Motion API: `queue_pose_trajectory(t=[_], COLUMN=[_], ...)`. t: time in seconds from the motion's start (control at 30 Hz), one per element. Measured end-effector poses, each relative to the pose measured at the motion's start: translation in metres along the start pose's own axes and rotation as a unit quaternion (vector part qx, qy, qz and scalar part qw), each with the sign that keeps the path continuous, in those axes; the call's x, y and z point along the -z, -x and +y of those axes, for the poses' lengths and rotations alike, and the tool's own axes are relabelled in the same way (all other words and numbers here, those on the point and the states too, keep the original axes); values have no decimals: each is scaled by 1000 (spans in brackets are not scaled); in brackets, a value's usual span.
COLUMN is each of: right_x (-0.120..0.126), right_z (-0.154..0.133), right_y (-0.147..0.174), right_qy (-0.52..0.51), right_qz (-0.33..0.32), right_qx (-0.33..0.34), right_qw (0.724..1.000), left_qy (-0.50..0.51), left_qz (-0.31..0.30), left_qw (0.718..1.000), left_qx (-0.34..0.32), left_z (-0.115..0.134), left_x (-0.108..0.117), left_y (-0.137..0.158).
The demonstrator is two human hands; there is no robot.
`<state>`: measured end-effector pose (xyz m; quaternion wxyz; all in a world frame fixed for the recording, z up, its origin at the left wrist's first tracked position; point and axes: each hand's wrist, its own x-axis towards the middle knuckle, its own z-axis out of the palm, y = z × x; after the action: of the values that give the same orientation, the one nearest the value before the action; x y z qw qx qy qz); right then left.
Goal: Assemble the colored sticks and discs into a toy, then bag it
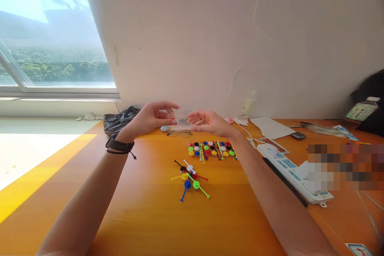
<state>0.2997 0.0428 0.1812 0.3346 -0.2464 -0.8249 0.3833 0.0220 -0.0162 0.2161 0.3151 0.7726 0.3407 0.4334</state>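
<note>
Your left hand (147, 120) and right hand (211, 123) curve, fingers parted, near glossy, round-based plastic spinners (187, 184) on the smooth table (144, 216).

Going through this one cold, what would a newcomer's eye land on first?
Probably the bright cluster of coloured discs and sticks in the middle of the wooden table, with a neater group of coloured pieces just behind it. Next come the two bare hands raised above the table's far side, the left hand with a black watch at its wrist, the right hand facing it. The sunlit window glares at upper left.
</note>
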Motion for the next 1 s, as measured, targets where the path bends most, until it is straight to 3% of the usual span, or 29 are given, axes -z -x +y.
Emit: queue_pose_trajectory(t=[0.1, 0.33, 0.6, 0.83, 1.0], right_x=[-2, -2, 6, 5, 6], right_z=[1, 2, 7, 0, -5], right_y=[0, -1, -1, 1, 3], right_qy=[-22, -23, 10, 27, 45], right_qz=[-46, -49, -55, -69, -77], right_qx=[-30, -57, -72, -57, -59], right_qw=[998, 997, 996, 996, 994], left_qy=[-17, -44, -133, -202, -188], left_qz=[14, -13, 7, -64, -108], left_qw=[1000, 998, 991, 977, 976], left_qx=[11, 47, 15, 0, -36], left_z=[3, 1, 10, 10, 3], left_x=[1, 1, -3, -5, -1], left_y=[1, 0, 1, 0, -2])
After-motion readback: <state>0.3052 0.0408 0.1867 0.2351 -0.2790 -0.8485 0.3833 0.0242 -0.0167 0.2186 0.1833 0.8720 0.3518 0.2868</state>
